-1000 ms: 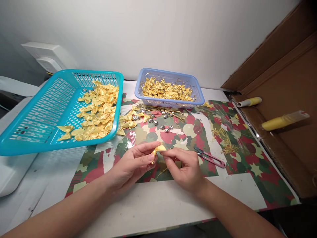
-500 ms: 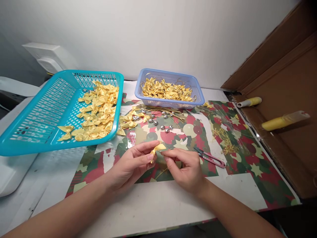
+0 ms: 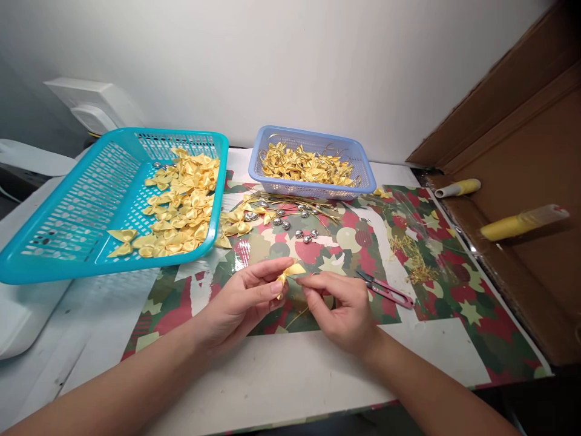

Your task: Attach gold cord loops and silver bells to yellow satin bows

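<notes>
Over the patterned table cover, my left hand [image 3: 254,293] pinches a small yellow satin bow [image 3: 285,278] between thumb and fingers. Close by on its right, my right hand [image 3: 342,306] is closed, thumb against forefinger, on a thin needle-like piece [image 3: 295,277] whose tip reaches the bow. Its exact kind is too small to make out. A strand of gold cord [image 3: 297,318] shows below, between the hands. Several silver jingle bells [image 3: 307,239] lie beyond them, near lengths of gold cord [image 3: 313,203]. Pink-handled thread snips [image 3: 388,290] rest to the right of my right hand.
At left stands a turquoise basket [image 3: 104,263] holding many yellow bows. A blue-violet basket [image 3: 313,189] by the wall holds bows with gold cords. Cord scraps [image 3: 420,269] lie at right. Two yellow-wrapped tubes [image 3: 521,223] stick out from the cardboard [image 3: 521,151].
Both hands keep almost the same pose around the bow. The whole view has shifted very slightly; nothing has been let go or picked up.
</notes>
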{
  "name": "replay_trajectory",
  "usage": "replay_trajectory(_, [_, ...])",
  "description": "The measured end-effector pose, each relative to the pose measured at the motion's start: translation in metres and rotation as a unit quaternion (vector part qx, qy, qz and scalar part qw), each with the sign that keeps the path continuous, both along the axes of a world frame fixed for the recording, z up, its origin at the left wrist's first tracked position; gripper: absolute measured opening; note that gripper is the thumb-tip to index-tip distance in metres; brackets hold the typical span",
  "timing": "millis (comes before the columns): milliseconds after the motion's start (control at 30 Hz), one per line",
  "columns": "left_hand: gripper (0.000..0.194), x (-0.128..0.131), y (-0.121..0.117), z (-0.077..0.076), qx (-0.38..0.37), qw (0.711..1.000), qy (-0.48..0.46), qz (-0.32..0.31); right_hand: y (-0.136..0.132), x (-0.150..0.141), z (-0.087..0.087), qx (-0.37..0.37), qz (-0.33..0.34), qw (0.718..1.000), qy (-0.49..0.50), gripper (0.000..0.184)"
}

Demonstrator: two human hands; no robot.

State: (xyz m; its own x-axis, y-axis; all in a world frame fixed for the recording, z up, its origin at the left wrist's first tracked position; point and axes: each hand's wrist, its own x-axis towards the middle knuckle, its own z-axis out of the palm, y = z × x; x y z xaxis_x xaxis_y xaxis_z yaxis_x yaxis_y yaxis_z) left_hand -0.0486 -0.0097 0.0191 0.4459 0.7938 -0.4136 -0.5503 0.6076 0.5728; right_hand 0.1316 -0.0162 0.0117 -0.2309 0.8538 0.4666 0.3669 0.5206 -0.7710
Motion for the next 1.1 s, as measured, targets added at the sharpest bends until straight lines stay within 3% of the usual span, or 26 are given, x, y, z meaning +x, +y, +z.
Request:
replay_trajectory(767, [0.031, 0.0005, 0.0000, 0.0015, 0.004, 1.000, -0.013, -0.001, 0.0006, -0.0003, 0.0021, 0.008, -0.002, 1.000, -0.002, 0.020])
replay_trajectory(1100, [0.030, -0.0001, 0.0007, -0.0001, 0.017, 1.000, -0.011, -0.015, 0.0022, 0.0003, 0.0015, 0.054, 0.027, 0.998, -0.032, 0.023])
